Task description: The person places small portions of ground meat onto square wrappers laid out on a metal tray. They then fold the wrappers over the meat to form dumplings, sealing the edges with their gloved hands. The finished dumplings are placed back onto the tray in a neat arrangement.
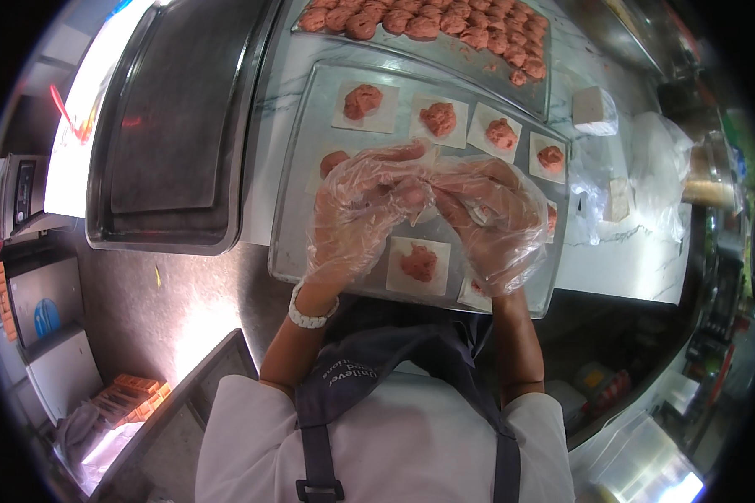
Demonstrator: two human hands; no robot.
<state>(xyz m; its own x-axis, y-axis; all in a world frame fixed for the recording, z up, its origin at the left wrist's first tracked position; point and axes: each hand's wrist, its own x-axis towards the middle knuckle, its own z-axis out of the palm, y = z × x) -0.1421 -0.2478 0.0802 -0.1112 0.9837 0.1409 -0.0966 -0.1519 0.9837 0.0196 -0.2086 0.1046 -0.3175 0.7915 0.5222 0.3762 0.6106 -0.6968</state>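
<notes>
While both gloved hands are meeting over the metal tray [287, 251], the left hand [356, 214] and right hand [495, 220] are pinching one filled wrapper [419, 199] between closed fingertips — folding step, by the look. Next move is likely calling for sealing its edges evenly — other wrappers with pink filling [419, 264] are lying flat around it.

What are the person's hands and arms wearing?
Both hands, the left hand and the right hand, wear loose, crinkly, see-through plastic gloves. A chunky white bracelet circles the left wrist. The forearms are bare, with short white sleeves higher up.
</notes>
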